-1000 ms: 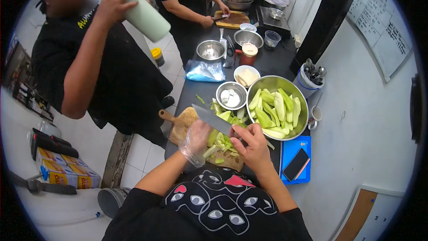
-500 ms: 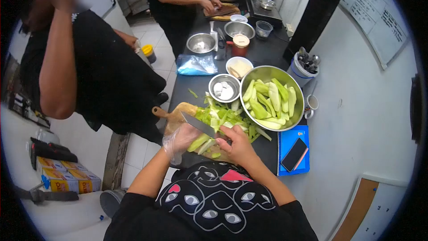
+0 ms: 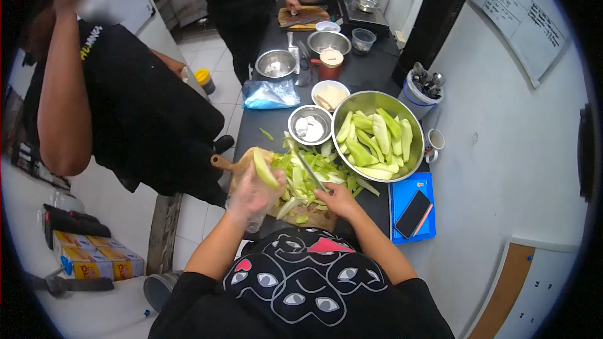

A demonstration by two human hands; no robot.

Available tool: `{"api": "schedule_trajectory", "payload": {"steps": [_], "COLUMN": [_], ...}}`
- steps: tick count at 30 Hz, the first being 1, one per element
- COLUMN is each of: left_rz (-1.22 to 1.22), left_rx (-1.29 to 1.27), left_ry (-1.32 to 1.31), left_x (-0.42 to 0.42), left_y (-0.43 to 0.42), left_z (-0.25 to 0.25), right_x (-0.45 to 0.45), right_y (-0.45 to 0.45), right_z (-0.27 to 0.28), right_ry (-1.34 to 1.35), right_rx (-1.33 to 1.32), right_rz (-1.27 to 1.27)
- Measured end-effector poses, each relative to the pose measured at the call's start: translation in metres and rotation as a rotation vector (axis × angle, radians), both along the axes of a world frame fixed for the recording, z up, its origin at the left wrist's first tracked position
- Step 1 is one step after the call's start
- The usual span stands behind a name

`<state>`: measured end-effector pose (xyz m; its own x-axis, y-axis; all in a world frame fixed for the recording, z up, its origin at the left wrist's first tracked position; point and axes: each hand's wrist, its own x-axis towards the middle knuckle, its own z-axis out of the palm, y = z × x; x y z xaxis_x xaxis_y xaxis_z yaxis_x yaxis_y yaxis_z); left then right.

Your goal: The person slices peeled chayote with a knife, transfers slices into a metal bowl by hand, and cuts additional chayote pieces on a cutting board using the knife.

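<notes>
My left hand (image 3: 252, 193), in a clear plastic glove, holds up a peeled light green vegetable wedge (image 3: 265, 169) above the left part of the wooden cutting board (image 3: 320, 218). In my right hand (image 3: 339, 199) is the handle of a knife (image 3: 309, 168); its blade points up and to the left over the board. Beneath the blade, a heap of green peels and trimmings (image 3: 320, 176) covers much of the board and spills onto the dark counter. A large steel bowl (image 3: 412, 116) to the right holds several similar wedges (image 3: 380, 135).
Beyond the board stand a small steel bowl (image 3: 291, 127) with white pieces, a white bowl (image 3: 344, 95), a blue-white packet (image 3: 270, 95) and a red mug (image 3: 328, 71). A phone (image 3: 413, 214) lies on a blue folder (image 3: 427, 189). One person (image 3: 138, 100) stands left, another (image 3: 235, 9) works at the far end.
My left hand has lifted the wedge off the board and tilted it upright. The knife has turned more upright and shifted right, away from that hand. The far person's left hand has left their board.
</notes>
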<state>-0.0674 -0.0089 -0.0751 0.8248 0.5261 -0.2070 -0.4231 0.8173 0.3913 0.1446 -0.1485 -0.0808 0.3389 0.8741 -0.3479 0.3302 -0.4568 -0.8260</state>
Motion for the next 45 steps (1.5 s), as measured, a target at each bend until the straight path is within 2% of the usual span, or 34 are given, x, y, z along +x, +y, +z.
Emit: {"api": "schedule_trajectory", "payload": {"steps": [2,3,6,7,10,12,13,15,16,18,20,21,24,25,26,28,31,33,34,37,39,40,41,43,45], "left_rz": [0.139,0.115,0.102,0.036,0.017,0.043,0.060,0.020,-0.001,0.030,0.132,0.216,0.191,0.112,0.030,-0.041,-0.126,-0.151,-0.168,-0.211,-0.227,-0.128,-0.029,0.134,0.129], "left_rx": [-0.001,-0.001,0.077,0.244,0.555,1.205,1.527,0.730,0.329,0.953,1.333,1.404,0.905,0.643,0.376,0.430,0.476,0.470,0.622,1.107,1.460,1.275,1.087,0.553,0.347], "left_ry": [0.059,0.017,0.078,0.037,0.148,0.480,0.650,0.283,0.103,0.422,0.558,0.529,0.146,-0.035,-0.208,-0.199,-0.233,-0.207,-0.179,0.040,0.373,0.301,0.232,-0.001,-0.075], "left_x": [0.011,0.011,0.025,0.026,0.038,0.032,0.029,0.036,0.039,0.036,0.035,0.042,0.059,0.062,0.063,0.060,0.053,0.050,0.049,0.044,0.033,0.035,0.040,0.062,0.072], "left_y": [-0.005,-0.004,-0.011,-0.009,-0.011,-0.010,-0.012,-0.030,-0.035,-0.024,-0.020,-0.024,-0.031,-0.032,-0.032,-0.031,-0.034,-0.039,-0.038,-0.024,-0.004,-0.001,0.001,-0.022,-0.021], "left_z": [0.015,0.013,0.034,0.034,0.048,0.071,0.084,0.110,0.116,0.104,0.098,0.103,0.084,0.082,0.080,0.081,0.095,0.104,0.110,0.122,0.119,0.106,0.085,0.106,0.098], "right_x": [-0.004,-0.008,-0.021,-0.024,-0.025,-0.020,-0.019,-0.018,-0.016,-0.015,-0.019,-0.021,-0.024,-0.023,-0.021,-0.012,0.001,0.003,0.003,0.005,0.004,0.003,-0.003,-0.018,-0.020], "right_y": [0.003,0.006,0.014,0.016,0.027,0.037,0.035,0.024,0.022,0.019,0.021,0.024,0.027,0.028,0.029,0.029,0.027,0.025,0.024,0.024,0.020,0.020,0.021,0.024,0.033], "right_z": [0.017,0.024,0.050,0.060,0.075,0.068,0.076,0.102,0.106,0.109,0.098,0.094,0.107,0.108,0.108,0.108,0.118,0.126,0.128,0.116,0.111,0.109,0.113,0.125,0.108], "right_ry": [0.141,0.254,0.274,0.237,0.043,-0.201,0.043,0.514,0.546,0.611,0.277,0.108,-0.090,-0.045,-0.143,-0.340,0.119,0.388,0.523,0.650,0.757,0.811,0.706,0.491,0.023], "right_rx": [0.064,0.153,0.376,0.428,0.680,0.965,0.792,0.420,0.397,0.349,0.510,0.589,0.744,0.728,0.752,0.796,0.531,0.470,0.436,0.421,0.408,0.400,0.388,0.373,0.655], "right_rz": [-0.043,-0.109,-0.194,-0.178,-0.128,-0.083,-0.146,-0.263,-0.254,-0.232,-0.078,-0.001,-0.005,-0.053,-0.047,-0.036,-0.040,-0.074,-0.089,-0.056,-0.038,-0.026,-0.023,-0.014,-0.009]}}
